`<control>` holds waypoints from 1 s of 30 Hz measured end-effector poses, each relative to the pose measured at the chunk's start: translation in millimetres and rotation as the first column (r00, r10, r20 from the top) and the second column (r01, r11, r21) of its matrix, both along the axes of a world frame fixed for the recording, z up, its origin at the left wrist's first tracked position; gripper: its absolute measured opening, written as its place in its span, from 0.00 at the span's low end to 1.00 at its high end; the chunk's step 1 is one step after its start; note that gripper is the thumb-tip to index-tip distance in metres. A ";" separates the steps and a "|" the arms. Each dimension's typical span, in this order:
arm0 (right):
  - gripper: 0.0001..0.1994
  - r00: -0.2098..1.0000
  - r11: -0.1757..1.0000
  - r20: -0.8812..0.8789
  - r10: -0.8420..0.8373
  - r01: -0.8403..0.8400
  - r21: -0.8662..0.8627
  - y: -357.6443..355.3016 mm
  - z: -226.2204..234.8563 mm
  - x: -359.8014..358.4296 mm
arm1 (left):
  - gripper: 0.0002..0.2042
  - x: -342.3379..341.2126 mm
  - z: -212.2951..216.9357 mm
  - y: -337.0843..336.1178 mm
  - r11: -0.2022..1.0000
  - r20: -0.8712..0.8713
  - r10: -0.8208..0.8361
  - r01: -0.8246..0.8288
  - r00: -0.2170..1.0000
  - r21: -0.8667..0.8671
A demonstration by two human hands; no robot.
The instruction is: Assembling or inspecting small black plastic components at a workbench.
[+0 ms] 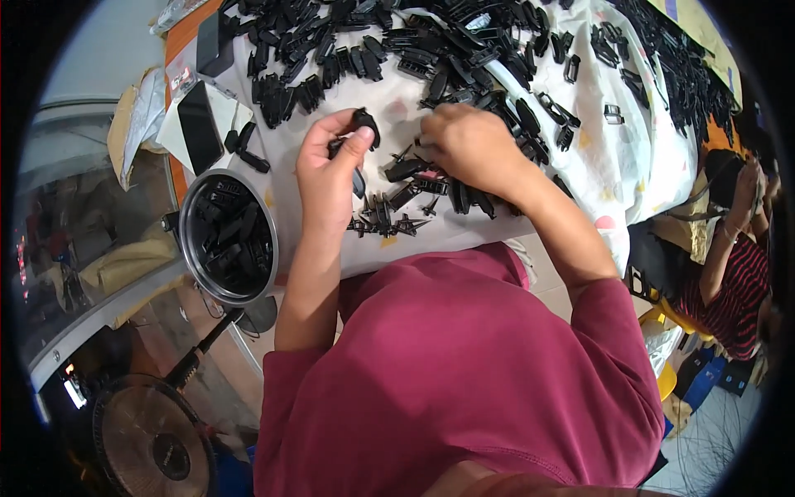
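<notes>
- The left hand (327,170) is raised just above the white cloth-covered table (464,236), thumb and fingers closed around a small black moulded plastic clip (363,124); the clip sits at the fingertips, its rounded end poking out above the thumb.
- The right hand (468,145) lies palm down on the cloth just beside the left, fingers curled into the loose black plastic parts (414,170) beneath it; whether it has pinched 1 of them I cannot tell, since the fingertips are hidden.
- A short row of spiky black plastic pieces (385,222) lies near the table's front edge, below both hands.
- A large heap of black plastic clips (397,41) spreads across the far side of the cloth.
- A round metal tin (228,236) filled with black pieces stands at the left table edge, near the left forearm.
- A black phone (199,124) rests on paper, left of the heap.
- Judging by size and material, the held clip looks light and stiff, smooth enough to slip, with thin prongs that might snap; a pinch across its thicker body seems the safest hold.
</notes>
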State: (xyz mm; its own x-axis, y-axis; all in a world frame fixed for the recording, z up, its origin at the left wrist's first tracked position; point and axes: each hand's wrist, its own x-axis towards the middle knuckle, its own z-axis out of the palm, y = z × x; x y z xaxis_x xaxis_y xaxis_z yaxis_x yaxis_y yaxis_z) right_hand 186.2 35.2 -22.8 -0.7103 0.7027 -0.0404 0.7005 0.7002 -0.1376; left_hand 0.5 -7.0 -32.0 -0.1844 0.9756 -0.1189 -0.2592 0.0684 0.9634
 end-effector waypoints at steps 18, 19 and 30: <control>0.14 0.297 0.626 -0.683 -0.668 -0.273 -0.731 -10.0 40.5 5.9 | 0.12 4.1 22.0 -4.1 0.844 0.517 -0.501 0.525 0.694 0.112; 0.15 0.147 0.597 -0.652 -0.744 -0.290 -0.748 -9.0 40.7 1.2 | 0.12 15.9 30.8 -4.1 0.895 0.246 -0.445 0.423 0.861 0.139; 0.15 -0.193 0.493 -0.468 -0.863 -0.527 -0.692 -30.4 31.3 -12.2 | 0.14 38.4 33.6 -6.8 0.974 0.408 -0.226 0.201 0.885 0.105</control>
